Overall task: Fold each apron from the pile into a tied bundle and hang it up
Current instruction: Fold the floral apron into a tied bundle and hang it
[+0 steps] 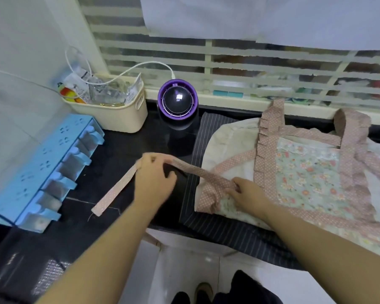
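The flowery apron (305, 172) lay on the black counter (123, 150). The left hand (154, 178) pinched its pink strap (114, 191), the right hand (248, 191) its corner. I thought the strap should be pulled straight.

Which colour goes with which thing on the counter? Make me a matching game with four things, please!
Things:
1. basket
2. round gadget
3. drawer rack
4. apron strap

Colours:
A. blue
B. pink with little dots
C. cream
D. dark with a purple ring

Pairs: 1-C, 2-D, 3-A, 4-B
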